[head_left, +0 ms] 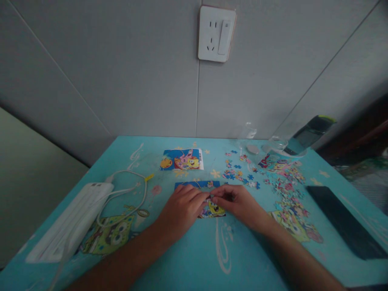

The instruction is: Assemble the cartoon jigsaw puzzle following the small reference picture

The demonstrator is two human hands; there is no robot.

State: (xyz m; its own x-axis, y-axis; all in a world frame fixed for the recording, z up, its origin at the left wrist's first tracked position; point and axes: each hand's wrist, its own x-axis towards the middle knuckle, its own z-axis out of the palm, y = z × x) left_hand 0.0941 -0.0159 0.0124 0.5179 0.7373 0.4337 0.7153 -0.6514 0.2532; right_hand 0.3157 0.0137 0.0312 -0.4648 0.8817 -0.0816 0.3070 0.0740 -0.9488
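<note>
A partly covered jigsaw puzzle [216, 209] with a blue top edge and a yellow cartoon figure lies flat near the middle of the table. My left hand [184, 204] rests across its left side, fingers stretched out together over the surface. From the right, my right hand [238, 201] reaches onto the puzzle with thumb and index finger pinched together; whatever is between them is too small to make out. The fingertips of both hands almost meet. Behind the puzzle lies a picture card [182, 159] with similar cartoon figures.
Loose puzzle pieces [239, 175] and a denser heap [289, 182] spread to the right. Clear plastic containers [277, 143] stand at the back right. A dark flat slab [345, 222] lies at the right. A white power bank [74, 220] with a cable [144, 190] is at the left.
</note>
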